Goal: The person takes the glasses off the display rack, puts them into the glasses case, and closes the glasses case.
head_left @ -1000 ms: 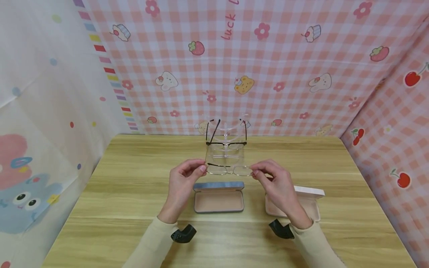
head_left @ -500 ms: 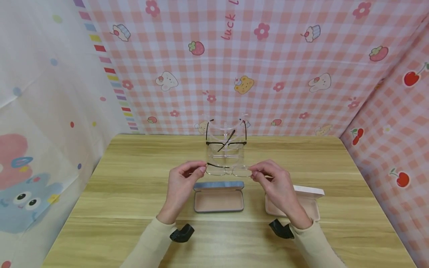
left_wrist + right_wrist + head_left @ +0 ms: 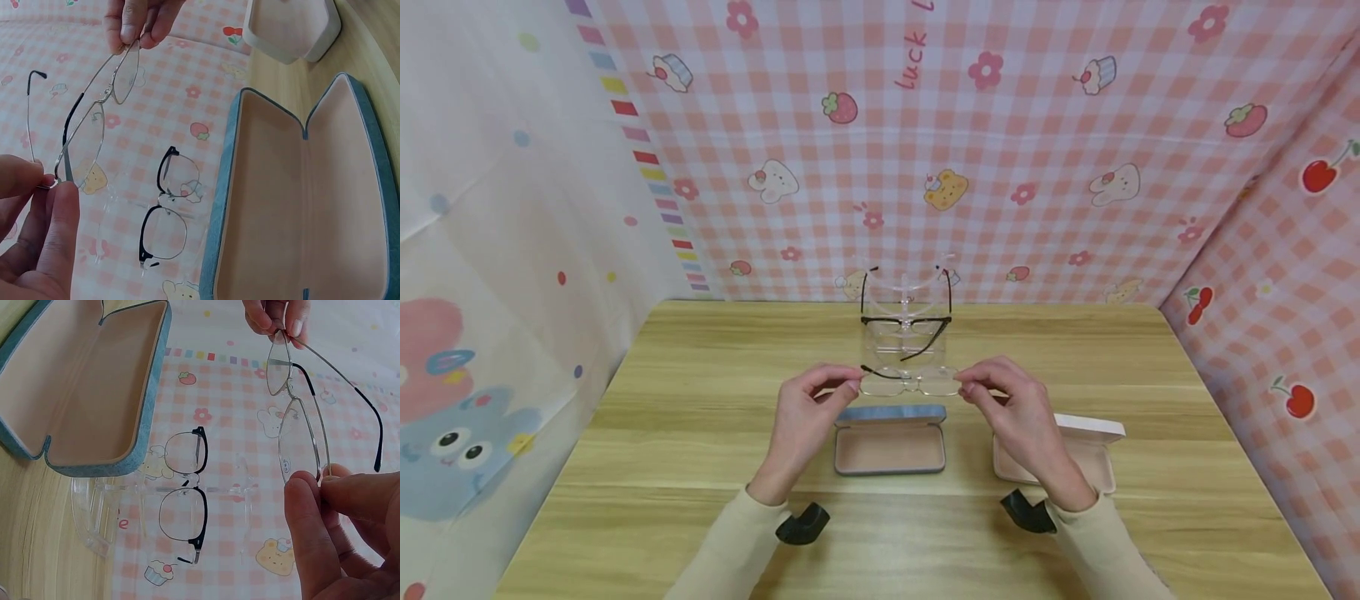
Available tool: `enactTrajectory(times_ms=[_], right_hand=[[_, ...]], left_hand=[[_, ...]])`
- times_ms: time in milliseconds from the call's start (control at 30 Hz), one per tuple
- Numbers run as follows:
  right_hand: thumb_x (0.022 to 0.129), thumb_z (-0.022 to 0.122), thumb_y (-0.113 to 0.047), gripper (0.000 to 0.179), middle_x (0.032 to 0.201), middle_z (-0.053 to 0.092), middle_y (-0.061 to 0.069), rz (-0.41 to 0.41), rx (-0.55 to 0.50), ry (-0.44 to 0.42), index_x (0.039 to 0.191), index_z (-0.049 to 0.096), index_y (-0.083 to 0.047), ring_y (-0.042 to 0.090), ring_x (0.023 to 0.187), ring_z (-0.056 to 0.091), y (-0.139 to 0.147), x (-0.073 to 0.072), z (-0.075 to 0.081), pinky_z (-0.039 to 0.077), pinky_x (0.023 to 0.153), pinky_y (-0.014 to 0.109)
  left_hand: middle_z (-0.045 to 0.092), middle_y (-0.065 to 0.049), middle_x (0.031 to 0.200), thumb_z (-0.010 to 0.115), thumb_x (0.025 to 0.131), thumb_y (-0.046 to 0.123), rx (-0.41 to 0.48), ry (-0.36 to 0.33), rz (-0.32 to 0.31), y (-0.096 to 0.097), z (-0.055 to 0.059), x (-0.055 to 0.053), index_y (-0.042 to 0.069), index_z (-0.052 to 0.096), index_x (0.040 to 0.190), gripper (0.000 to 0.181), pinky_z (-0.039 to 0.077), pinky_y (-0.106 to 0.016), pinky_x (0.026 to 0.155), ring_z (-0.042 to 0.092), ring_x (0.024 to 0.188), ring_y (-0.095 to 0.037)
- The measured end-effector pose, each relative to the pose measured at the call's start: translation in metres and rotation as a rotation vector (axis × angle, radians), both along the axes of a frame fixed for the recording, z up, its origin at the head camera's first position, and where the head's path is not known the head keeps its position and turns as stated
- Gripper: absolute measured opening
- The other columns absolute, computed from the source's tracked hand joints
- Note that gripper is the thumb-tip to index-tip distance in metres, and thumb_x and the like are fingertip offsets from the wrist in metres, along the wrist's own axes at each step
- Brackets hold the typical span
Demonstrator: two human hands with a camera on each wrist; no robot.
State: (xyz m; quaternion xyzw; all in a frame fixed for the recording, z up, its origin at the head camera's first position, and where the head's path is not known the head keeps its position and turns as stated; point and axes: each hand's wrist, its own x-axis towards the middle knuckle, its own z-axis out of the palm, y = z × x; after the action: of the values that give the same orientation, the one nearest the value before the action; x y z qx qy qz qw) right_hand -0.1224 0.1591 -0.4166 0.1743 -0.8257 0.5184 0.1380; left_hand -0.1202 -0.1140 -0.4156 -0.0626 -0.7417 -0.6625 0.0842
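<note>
Between both hands is a pair of thin wire-rimmed eyeglasses (image 3: 880,387), raised above the table with the lenses side by side. My left hand (image 3: 807,421) pinches the frame at its left hinge with thumb and fingers. At the right hinge, my right hand (image 3: 1017,408) does the same. One black-tipped temple lies folded behind the lenses; the other slants inward from the left side, its tip near the middle right. An open blue eyeglass case (image 3: 890,451) with a beige lining sits just below the glasses. Partly behind my right forearm is an open white eyeglass case (image 3: 1093,430).
Behind the held glasses stands a clear plastic display stand (image 3: 94,519). It carries black-browed eyeglasses (image 3: 886,321) with their temples pointing back. The wooden table (image 3: 700,350) meets a pink checked cloth (image 3: 880,150) at the back. A black wrist camera (image 3: 802,525) sits on each wrist.
The left temple of the held eyeglasses has swung from pointing back to slanting inward toward the right. Both hands keep their grip and have barely moved.
</note>
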Motion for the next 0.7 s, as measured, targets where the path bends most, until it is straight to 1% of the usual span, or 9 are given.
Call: enactTrajectory(times_ms=[133,367,700], right_hand=[[0.096,0.067,0.009,0.018,0.098,0.069,0.006,-0.001,0.001,-0.002,0.102,0.077,-0.005,0.015,0.087,0.072,-0.0001,0.0005,0.0004,0.062,0.076,0.024],[0.095,0.068,0.009,0.018,0.099,0.069,0.004,-0.004,-0.003,0.003,0.101,0.077,-0.005,0.014,0.088,0.072,-0.0006,0.0012,0.0011,0.062,0.077,0.024],[0.094,0.069,0.009,0.019,0.099,0.07,0.003,-0.011,0.01,0.011,0.1,0.078,-0.007,0.013,0.087,0.071,-0.0019,0.0021,0.0018,0.062,0.077,0.023]], left_hand=[[0.074,-0.014,0.104,0.072,0.092,-0.005,-0.011,0.013,0.002,-0.0004,-0.0014,-0.0001,-0.002,0.078,0.101,0.011,0.061,-0.025,0.08,0.071,0.089,-0.014],[0.074,-0.015,0.103,0.072,0.091,-0.006,-0.03,0.034,0.012,-0.0009,-0.0036,0.0,-0.003,0.078,0.099,0.01,0.061,-0.024,0.08,0.071,0.091,-0.017],[0.074,-0.012,0.103,0.073,0.091,-0.005,-0.061,0.042,0.027,-0.0007,-0.0039,0.0002,0.0,0.079,0.097,0.011,0.061,-0.022,0.079,0.071,0.091,-0.016]])
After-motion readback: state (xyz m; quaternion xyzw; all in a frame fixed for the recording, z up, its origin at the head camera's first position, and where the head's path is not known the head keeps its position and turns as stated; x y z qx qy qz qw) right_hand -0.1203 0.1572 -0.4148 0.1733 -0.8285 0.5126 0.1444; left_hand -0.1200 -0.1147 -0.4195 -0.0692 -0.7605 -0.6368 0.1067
